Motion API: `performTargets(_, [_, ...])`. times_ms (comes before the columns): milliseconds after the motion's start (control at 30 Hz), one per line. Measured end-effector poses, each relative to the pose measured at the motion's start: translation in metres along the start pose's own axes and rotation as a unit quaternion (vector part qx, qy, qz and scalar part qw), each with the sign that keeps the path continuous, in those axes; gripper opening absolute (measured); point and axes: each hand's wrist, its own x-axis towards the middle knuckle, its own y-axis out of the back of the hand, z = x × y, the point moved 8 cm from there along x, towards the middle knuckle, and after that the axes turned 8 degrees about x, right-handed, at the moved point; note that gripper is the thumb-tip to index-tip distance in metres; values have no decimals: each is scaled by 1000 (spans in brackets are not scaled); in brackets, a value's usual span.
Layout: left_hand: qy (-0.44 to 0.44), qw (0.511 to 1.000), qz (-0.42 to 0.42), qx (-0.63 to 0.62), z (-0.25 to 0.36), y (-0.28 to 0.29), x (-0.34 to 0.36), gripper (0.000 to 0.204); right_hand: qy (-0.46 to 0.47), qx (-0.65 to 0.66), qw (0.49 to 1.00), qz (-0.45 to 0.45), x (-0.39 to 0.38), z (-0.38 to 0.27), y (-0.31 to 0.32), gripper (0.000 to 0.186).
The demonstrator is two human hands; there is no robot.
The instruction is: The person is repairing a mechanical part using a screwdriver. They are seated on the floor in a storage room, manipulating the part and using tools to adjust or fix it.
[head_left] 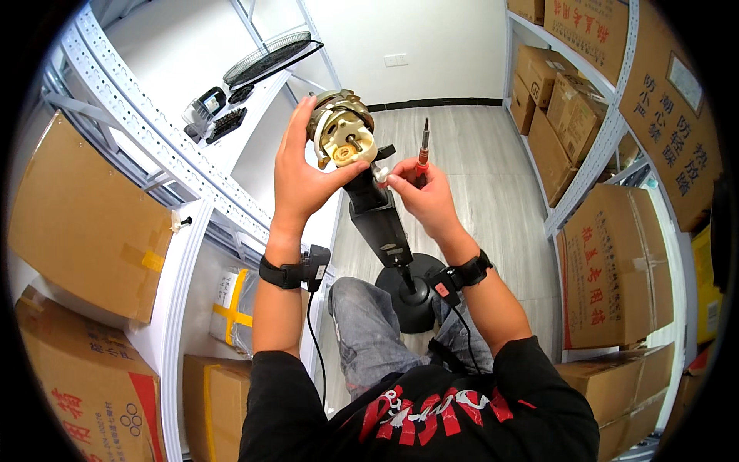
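My left hand (304, 185) is wrapped round the side of an exposed fan motor (343, 129), its thumb pressed near the front. The motor has a metal casing, a cream-coloured gear housing and a short shaft. It sits on top of a black fan stand (381, 231) with a round base (400, 300) on the floor between my legs. My right hand (431, 204) grips a red-handled screwdriver (423, 158), tip pointing up. The thumb and forefinger of that hand also pinch a small white part (380, 175) beside the motor; its exact kind is unclear.
To the left, a white shelf (258, 115) bears a fan grille (269, 60) and several dark items. Large cardboard boxes (92, 215) fill the nearer left rack. More boxes (608, 269) line the right rack. Cables hang from my wrist-worn devices (315, 266).
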Motion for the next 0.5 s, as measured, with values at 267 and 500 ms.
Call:
performTargets(267, [-4,1000,14,-4,6,-7,-2,96,10,-89,995,32,-11,-6,-22,38])
performTargets(500, [0,979,-146,-139,-23,3,5,111,41,-88,994,48,-10,-6,-32,57])
